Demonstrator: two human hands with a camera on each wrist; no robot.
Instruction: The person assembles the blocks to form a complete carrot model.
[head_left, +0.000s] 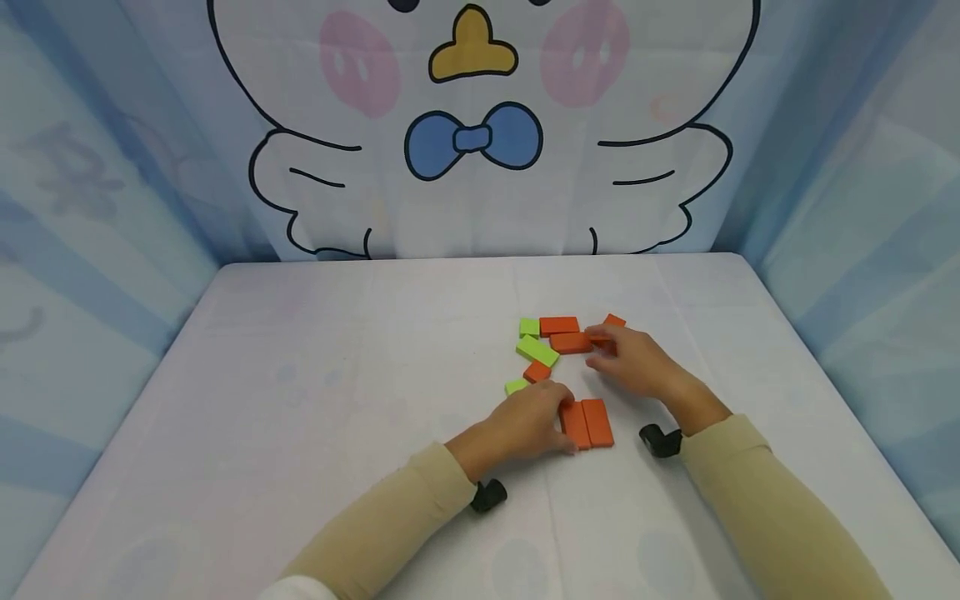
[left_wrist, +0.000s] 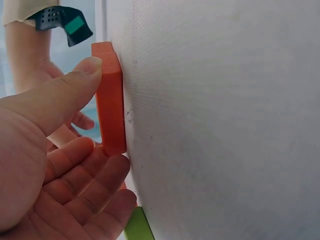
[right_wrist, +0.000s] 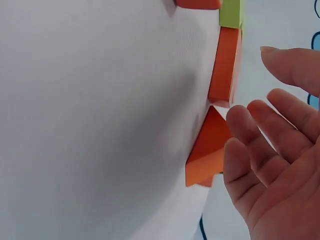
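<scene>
My left hand [head_left: 521, 421] holds the left one of two orange rectangular blocks lying side by side. In the left wrist view the thumb presses on the orange block [left_wrist: 111, 110] and the fingertips touch its far end. The second orange block [head_left: 598, 422] lies against its right side. My right hand [head_left: 633, 364] hovers at the right end of a row of blocks, fingers loosely bent and thumb apart. In the right wrist view its fingertips are close beside an angled orange block [right_wrist: 207, 150], with nothing between thumb and fingers.
Green blocks [head_left: 537, 352] and orange blocks [head_left: 558, 326] form a bent line beyond my left hand. A small orange block [head_left: 537, 372] lies in it. The white table [head_left: 337, 375] ends at a cartoon-printed curtain [head_left: 472, 217], with blue curtains [head_left: 862, 208] at the sides.
</scene>
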